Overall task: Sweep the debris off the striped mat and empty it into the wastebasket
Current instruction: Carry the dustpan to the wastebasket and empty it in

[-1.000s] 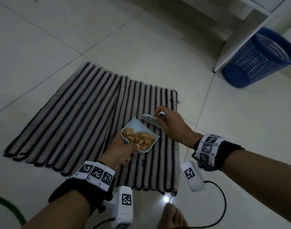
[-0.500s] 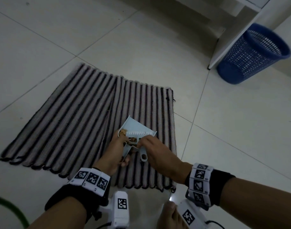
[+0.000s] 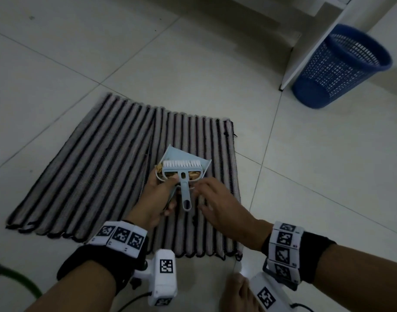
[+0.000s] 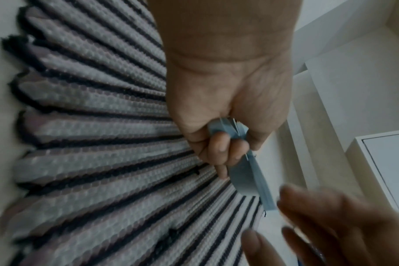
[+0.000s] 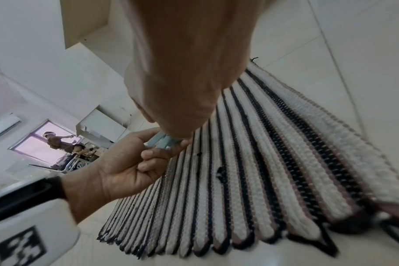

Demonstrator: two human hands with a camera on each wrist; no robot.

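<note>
The right hand [image 3: 224,206] has let go of the pale blue plastic hand brush [image 3: 183,176], now lying across the matching dustpan [image 3: 181,157]; its grip is loosely open just beside the brush handle. The left hand [image 3: 158,199] grips the dustpan's handle, tan debris [image 3: 193,174] inside, above the striped woven mat [image 3: 98,167]'s near right part. Bare tiled floor [image 3: 305,176] runs to the blue mesh wastebasket [image 3: 337,68], far right.
</note>
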